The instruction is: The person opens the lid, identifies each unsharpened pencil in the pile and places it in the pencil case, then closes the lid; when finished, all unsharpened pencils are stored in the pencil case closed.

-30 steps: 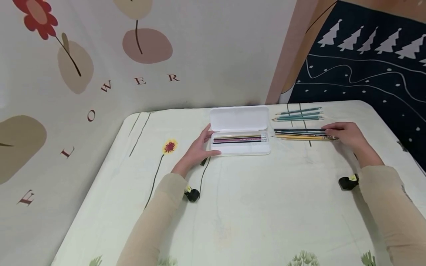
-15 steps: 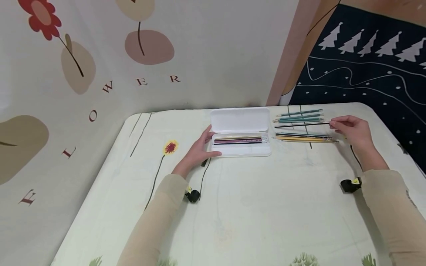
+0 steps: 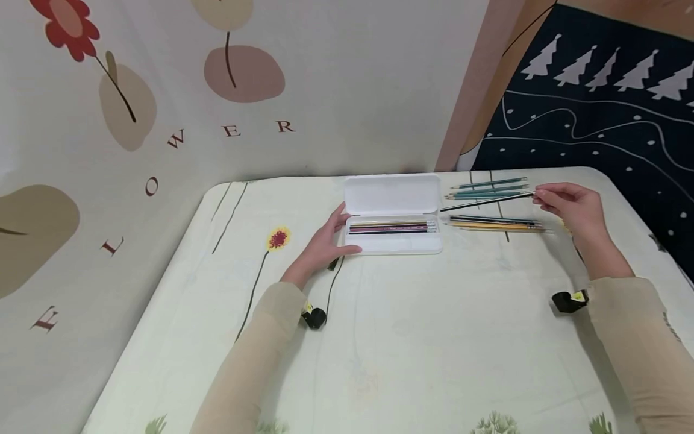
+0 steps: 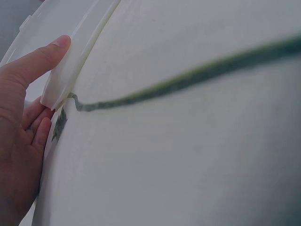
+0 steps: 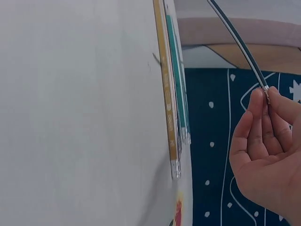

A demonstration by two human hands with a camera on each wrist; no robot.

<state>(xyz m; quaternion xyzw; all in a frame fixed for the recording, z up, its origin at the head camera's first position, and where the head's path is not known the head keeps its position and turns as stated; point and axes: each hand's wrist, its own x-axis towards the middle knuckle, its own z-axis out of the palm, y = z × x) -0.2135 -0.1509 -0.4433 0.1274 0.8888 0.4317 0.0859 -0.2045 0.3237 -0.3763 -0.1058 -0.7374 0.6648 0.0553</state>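
Now, right hand (image 3: 575, 208): fingertips pinch the eraser end of a dark pencil (image 3: 485, 202), lifted off the table with its tip angled toward the case.
Left hand (image 3: 325, 244): fingers lie relaxed against the left end of the pencil case (image 3: 393, 241), thumb on its front rim, steadying it; it grips nothing.
Pencil case: white, lid hinged open and lying flat toward the wall, near the far edge of the table.
Done so far: about 4 pencils (image 3: 391, 227) lie side by side in the tray, red, dark and pale; the exact count is hard to read.
Left to go: a row of dark and yellow pencils (image 3: 496, 224) just right of the case, and a row of teal pencils (image 3: 488, 188) behind it, several in each. By my judgement less than half is packed.
Surface: table (image 3: 423, 337) under a pale cloth printed with thin stems and a small flower (image 3: 277, 239).
Room: beige flower-print backdrop (image 3: 162, 90) with scattered letters on the left; navy fabric with white trees (image 3: 596, 108) on the right.
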